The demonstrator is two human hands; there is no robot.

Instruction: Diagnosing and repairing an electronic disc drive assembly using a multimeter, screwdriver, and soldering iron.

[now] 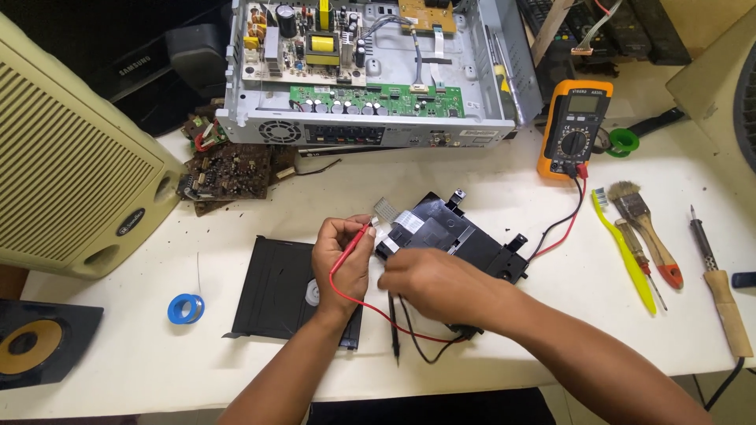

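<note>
My left hand (344, 256) pinches a red test probe (356, 238) with its tip aimed at the flat ribbon cable (386, 208) of a black disc-drive unit (453, 236). My right hand (429, 282) rests on the near side of that unit, with a black probe (394, 327) hanging down beside its fingers. Whether the fingers grip the black probe I cannot make out. Red and black leads (563, 224) run from the probes to an orange multimeter (575, 130). A black disc tray (276, 287) lies flat under my left wrist.
An opened grey chassis with circuit boards (370, 71) stands at the back. A beige speaker box (71, 157) is on the left, with a brown circuit board (232, 169) beside it. A blue tape roll (186, 308), toothbrush (626, 252), paintbrush (642, 220), screwdriver (642, 264) and soldering iron (720, 291) lie around.
</note>
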